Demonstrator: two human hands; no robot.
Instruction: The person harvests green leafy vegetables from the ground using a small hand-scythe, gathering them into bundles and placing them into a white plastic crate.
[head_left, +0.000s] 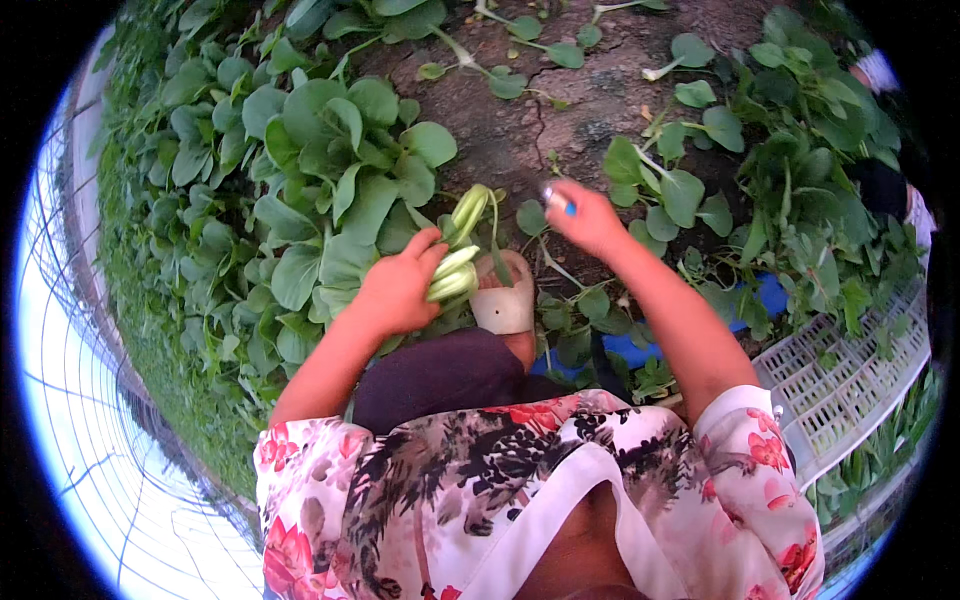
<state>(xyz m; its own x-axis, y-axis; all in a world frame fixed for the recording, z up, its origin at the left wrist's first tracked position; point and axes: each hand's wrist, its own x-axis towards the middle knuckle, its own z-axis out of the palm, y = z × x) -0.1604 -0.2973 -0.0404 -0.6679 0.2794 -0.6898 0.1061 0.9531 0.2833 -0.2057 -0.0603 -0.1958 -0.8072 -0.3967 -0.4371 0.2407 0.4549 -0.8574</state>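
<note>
My left hand (405, 285) is closed around cut heads of leafy greens (454, 276), their pale green stalk ends pointing right and their broad leaves lying to the left. One more head (470, 210) sits just above my fingers, and I cannot tell whether it is in the hold. To the right, over the soil, my right hand (589, 214) is shut on a small tool with a blue part on its handle (561, 201); its far end is blurred. A dense stand of the greens (322, 142) grows beside my left hand.
Loose leaves (682, 195) lie on the bare, cracked soil (525, 127). A white plastic crate (840, 375) stands at the right, near a heap of greens (817, 172). My white shoe (504, 307) is between my hands. Part of another person (919, 217) shows at the right edge.
</note>
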